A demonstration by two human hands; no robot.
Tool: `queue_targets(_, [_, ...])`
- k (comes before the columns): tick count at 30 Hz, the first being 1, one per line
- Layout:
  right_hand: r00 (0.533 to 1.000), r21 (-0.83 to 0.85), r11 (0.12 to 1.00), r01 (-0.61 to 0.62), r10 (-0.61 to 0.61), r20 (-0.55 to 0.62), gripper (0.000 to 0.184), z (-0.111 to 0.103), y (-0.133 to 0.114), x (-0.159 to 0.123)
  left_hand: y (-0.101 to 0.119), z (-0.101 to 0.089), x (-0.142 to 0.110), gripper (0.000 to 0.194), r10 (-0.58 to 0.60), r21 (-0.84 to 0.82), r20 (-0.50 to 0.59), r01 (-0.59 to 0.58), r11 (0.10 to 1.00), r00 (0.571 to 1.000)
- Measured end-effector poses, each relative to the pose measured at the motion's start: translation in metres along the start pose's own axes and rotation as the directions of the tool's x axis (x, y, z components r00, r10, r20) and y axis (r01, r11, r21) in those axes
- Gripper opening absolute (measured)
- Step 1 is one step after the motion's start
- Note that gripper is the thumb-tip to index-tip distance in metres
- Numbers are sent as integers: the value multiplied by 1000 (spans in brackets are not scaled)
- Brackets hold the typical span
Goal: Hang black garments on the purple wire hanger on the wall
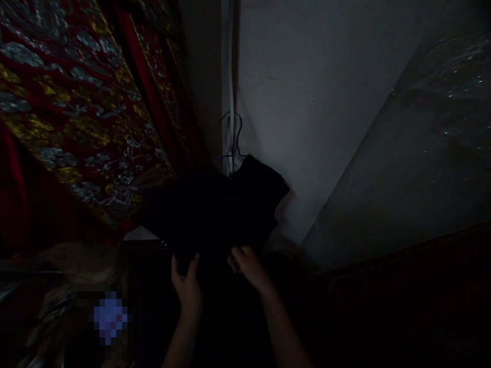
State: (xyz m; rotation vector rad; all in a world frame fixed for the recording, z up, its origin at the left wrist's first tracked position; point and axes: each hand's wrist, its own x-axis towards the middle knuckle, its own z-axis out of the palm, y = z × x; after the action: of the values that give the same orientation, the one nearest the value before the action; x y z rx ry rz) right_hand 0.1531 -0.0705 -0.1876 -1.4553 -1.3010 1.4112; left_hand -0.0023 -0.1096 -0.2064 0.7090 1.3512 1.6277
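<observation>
A black short-sleeved top [245, 199] hangs from a thin purple hanger [238, 140] against the wall. Its lower part merges into the dark, so its length cannot be told. My left hand [187, 286] is at the lower left front of the top, thumb and a finger spread apart; its other fingers are hidden. My right hand [245, 266] is at the front of the top, farther right, its fingers curled closed on what looks like the dark cloth.
A red cloth [88, 117] with gold and silver embroidery hangs at the left. Behind the hanger a pale vertical strip [231, 61] runs up the grey wall [299, 102]. Shiny clear sheeting [433, 138] covers the wall at right. A blurred blue patch [111, 317] shows lower left.
</observation>
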Motion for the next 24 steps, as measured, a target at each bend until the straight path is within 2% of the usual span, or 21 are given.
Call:
queue_targets(1, [1000, 23, 1000, 15, -16, 23, 39, 1, 0, -2, 1, 0, -4, 68, 132, 59, -91, -127, 990, 987])
queue_targets(2, [998, 36, 999, 34, -36, 44, 38, 3, 0, -3, 2, 1, -7, 74, 281, 143, -162, -260, 955, 946])
queue_targets(3, [997, 40, 998, 50, -53, 58, 37, 4, 0, -4, 2, 2, -10, 74, 412, 225, -183, -370, 902, 893])
queue_targets(4, [995, 44, 997, 68, -71, 67, 37, 6, 0, -5, 3, 3, -12, 67, 490, 278, -131, -442, 853, 862])
queue_targets(5, [994, 50, 995, 83, -87, 69, 38, 8, 0, -5, 2, 5, -14, 55, 510, 291, -45, -477, 829, 859])
queue_targets(6, [993, 59, 994, 92, -95, 67, 39, 10, 0, -6, 0, 8, -16, 44, 470, 264, 46, -464, 845, 882])
queue_targets(8, [992, 84, 991, 107, -112, 56, 43, 12, 1, -7, -7, 17, -17, 32, 319, 178, 175, -348, 920, 932])
queue_targets(10, [988, 111, 984, 141, -146, 39, 47, 12, 3, -7, -15, 26, -17, 32, 189, 122, 206, -216, 969, 960])
queue_targets(12, [983, 138, 975, 174, -180, 30, 50, 8, 3, -7, -22, 35, -15, 30, 157, 133, 194, -184, 974, 968])
queue_targets(16, [973, 205, 958, 199, -219, 78, 48, 0, 3, -8, -30, 42, -10, 22, 262, 270, 251, -328, 905, 932])
queue_targets(20, [987, 243, 963, 114, -137, 78, 39, -1, 0, -7, -32, 41, -6, 25, 392, 306, 332, -491, 815, 858])
queue_targets(22, [993, 249, 964, 92, -107, 48, 35, -2, -10, -6, -31, 40, -4, 23, 436, 305, 387, -559, 771, 812])
queue_targets(24, [993, 268, 957, 113, -119, 8, 31, -7, -30, -4, -31, 38, -2, 22, 452, 317, 436, -603, 733, 778])
